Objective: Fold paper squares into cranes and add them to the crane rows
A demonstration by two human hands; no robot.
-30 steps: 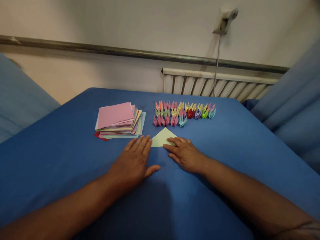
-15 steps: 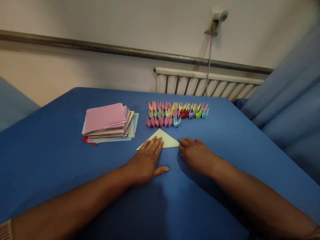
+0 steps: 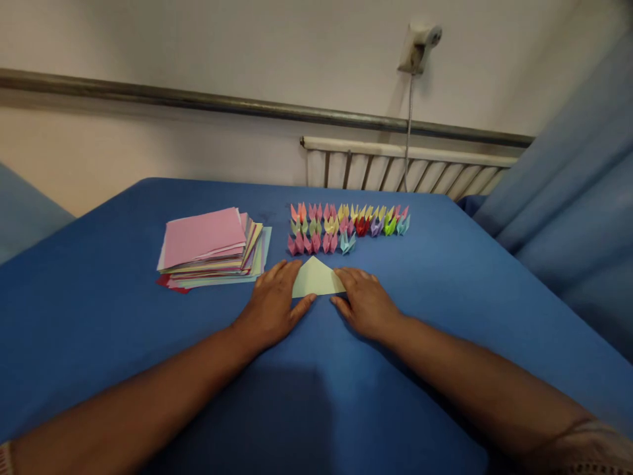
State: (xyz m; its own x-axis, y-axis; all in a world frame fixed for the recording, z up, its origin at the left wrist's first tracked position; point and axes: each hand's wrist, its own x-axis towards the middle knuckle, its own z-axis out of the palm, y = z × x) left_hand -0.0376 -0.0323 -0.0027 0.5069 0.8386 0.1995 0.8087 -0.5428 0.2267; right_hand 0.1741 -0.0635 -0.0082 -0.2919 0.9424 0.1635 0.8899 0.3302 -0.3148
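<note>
Both ends newly covered | left hand (image 3: 270, 309) outward, right hand (image 3: 368, 305) inward; fingers open, no grip evident | pale-green paper triangle (image 3: 316, 280) apparently steadied

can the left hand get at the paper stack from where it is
Probably yes: the left hand lies close to the paper stack, and nothing visible stands between them, though it would have to come off the folded pale green sheet.

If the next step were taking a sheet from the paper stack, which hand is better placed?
Probably the left hand: it is at the left side of the folded paper, close to the paper stack. The right hand, at the other side, is farther away.
</note>
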